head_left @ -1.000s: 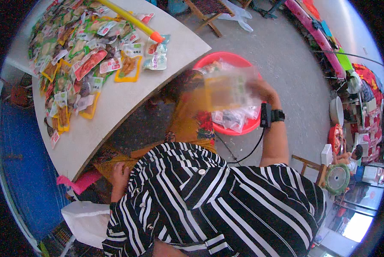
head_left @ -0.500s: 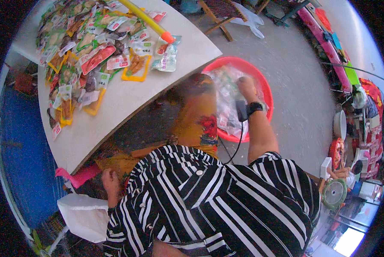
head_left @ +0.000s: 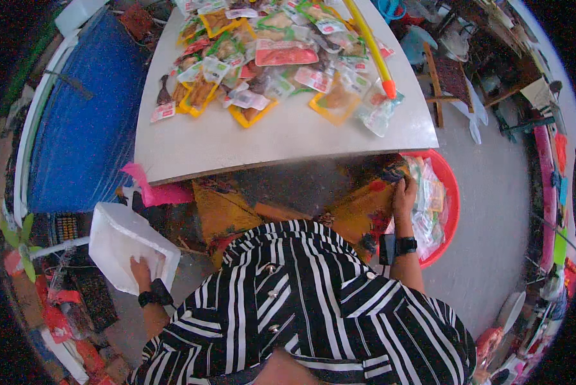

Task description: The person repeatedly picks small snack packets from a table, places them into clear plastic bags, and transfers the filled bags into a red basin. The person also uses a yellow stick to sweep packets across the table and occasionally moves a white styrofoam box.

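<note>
My left hand (head_left: 141, 273) reaches into the white foam box (head_left: 111, 244) at my left, its fingers apart and nothing visible in them. At the right, my right hand (head_left: 404, 196) lies along my knee, beside the red basin (head_left: 453, 199). Its fingers look stretched out, and I make out nothing in them. Clear bags and small packets (head_left: 432, 199) fill the basin. On the white table (head_left: 288, 144) in front of me is a heap of sealed food packets (head_left: 278, 54), several with yellow or red edges. A black band with a small box sits on each wrist.
A yellow stick with an orange tip (head_left: 389, 86) extends over the packets. Pink cloth (head_left: 156, 189) hangs by the table's near left corner. Blue sheeting (head_left: 85, 122) is at the left. A wooden stool (head_left: 445, 83) stands beyond the table's right side.
My view has turned toward the left. My left hand has gone from beside the foam box into it. My right hand has come from over the basin's bags back to my knee.
</note>
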Motion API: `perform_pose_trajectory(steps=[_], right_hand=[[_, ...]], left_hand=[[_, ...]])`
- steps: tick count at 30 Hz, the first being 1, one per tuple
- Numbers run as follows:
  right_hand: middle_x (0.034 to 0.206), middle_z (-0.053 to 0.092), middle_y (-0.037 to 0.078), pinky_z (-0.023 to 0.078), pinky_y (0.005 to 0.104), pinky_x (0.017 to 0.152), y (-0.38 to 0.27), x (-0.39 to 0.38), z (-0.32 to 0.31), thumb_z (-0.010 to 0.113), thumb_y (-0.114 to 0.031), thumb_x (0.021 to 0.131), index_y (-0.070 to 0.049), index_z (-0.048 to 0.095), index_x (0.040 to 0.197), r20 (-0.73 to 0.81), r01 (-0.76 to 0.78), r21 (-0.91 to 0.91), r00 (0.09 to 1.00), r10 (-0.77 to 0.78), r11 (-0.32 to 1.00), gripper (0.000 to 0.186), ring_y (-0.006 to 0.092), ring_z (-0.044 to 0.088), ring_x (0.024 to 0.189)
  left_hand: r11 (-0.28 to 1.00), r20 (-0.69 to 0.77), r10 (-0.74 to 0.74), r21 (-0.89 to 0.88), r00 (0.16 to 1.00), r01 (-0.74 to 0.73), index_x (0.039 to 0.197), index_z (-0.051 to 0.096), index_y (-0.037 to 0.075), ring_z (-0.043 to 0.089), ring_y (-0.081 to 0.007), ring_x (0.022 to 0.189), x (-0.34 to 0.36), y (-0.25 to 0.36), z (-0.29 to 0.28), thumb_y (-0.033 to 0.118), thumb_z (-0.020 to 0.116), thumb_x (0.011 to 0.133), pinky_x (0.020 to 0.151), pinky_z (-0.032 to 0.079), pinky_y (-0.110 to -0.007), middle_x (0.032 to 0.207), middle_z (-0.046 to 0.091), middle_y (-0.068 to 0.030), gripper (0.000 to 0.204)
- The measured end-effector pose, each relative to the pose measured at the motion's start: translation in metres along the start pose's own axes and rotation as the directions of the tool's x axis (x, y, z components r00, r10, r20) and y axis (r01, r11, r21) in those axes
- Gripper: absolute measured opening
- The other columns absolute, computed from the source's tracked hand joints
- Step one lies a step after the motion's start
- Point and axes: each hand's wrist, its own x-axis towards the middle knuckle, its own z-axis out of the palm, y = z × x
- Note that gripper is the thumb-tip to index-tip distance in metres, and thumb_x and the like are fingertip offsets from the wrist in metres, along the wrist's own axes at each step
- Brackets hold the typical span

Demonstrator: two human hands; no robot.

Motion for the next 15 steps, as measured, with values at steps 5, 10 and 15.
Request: perform_pose_trajectory(steps=[5, 10, 15], right_hand=[[0.088, 0.05, 0.014, 0.034, 0.035, 0.079, -0.017, 0.0, 0.0, 0.044, -0.013, 0.076, -0.001, 0.051, 0.092, -0.013, 0.034, -0.001, 0.999, -0.034, 0.999, 0.021, 0.0287, 0.046, 0.085], [0.091, 0.05, 0.018, 0.036, 0.0349, 0.078, -0.014, -0.001, -0.002, 0.043, -0.013, 0.077, 0.004, 0.048, 0.096, -0.007, 0.108, 0.0, 0.994, -0.108, 0.994, 0.026, 0.0292, 0.047, 0.087], [0.089, 0.05, 0.017, 0.036, 0.035, 0.077, -0.009, 0.002, -0.002, 0.043, -0.013, 0.077, 0.003, 0.049, 0.093, -0.014, 0.129, -0.027, 0.991, -0.13, 0.991, 0.024, 0.0298, 0.047, 0.085]], left_hand=[[0.994, 0.3, 0.098, -0.081, 0.949, -0.077, 0.097, 0.05, -0.007, 0.048, -0.0332, 0.09, 0.012, -0.022, 0.005, 0.022, 0.043, 0.077, 0.081, 0.036, -0.035, 0.097, 0.051, -0.0234, 0.036], [0.968, 0.43, 0.07, -0.246, 0.9, 0.042, 0.089, 0.051, -0.006, 0.05, -0.0336, 0.081, 0.017, 0.007, -0.026, 0.02, 0.043, 0.077, 0.074, 0.039, -0.034, 0.088, 0.055, -0.0175, 0.03], [0.932, 0.315, 0.308, -0.29, 0.898, -0.217, 0.08, 0.051, -0.004, 0.05, -0.0336, 0.074, 0.009, -0.027, -0.012, 0.02, 0.043, 0.077, 0.067, 0.04, -0.035, 0.079, 0.055, -0.0171, 0.025]])
